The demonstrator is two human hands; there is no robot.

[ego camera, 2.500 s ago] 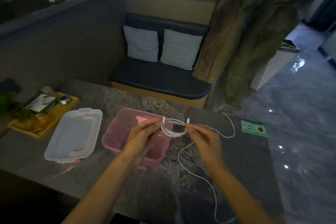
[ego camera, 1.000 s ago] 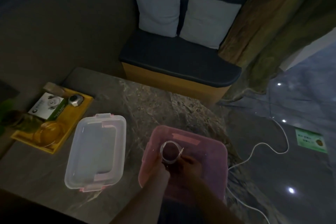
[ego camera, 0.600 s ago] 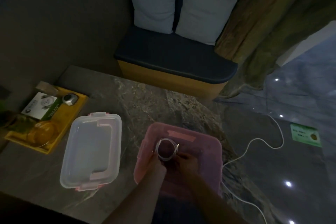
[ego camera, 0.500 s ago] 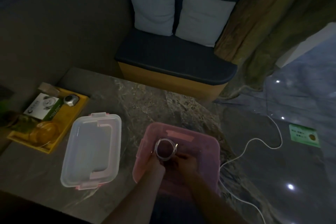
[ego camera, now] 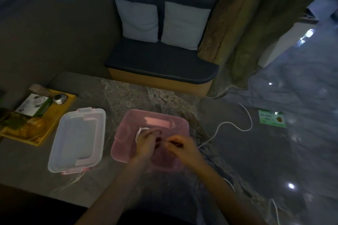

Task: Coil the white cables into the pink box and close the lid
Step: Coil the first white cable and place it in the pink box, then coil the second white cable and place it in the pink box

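The open pink box (ego camera: 126,129) stands on the marble table in front of me. Inside it, my left hand (ego camera: 146,141) holds a small coil of white cable (ego camera: 138,131) low against the bottom; only the coil's left arc shows past my fingers. My right hand (ego camera: 181,147) hovers over the box's right half and pinches a thin white piece of cable between thumb and fingertip. A second white cable (ego camera: 225,124) lies loose on the table to the right of the box and trails toward the near edge. The clear lid (ego camera: 78,139) with pink clips lies left of the box.
A yellow tray (ego camera: 40,131) with a card, a small metal object and other items sits at the far left. A green card (ego camera: 272,120) lies at the right. Beyond the table's far edge stands a dark bench (ego camera: 161,64) with two pale cushions.
The coil has gone from held up above the box to lowered inside it. My right hand has shifted a little to the right of the coil.
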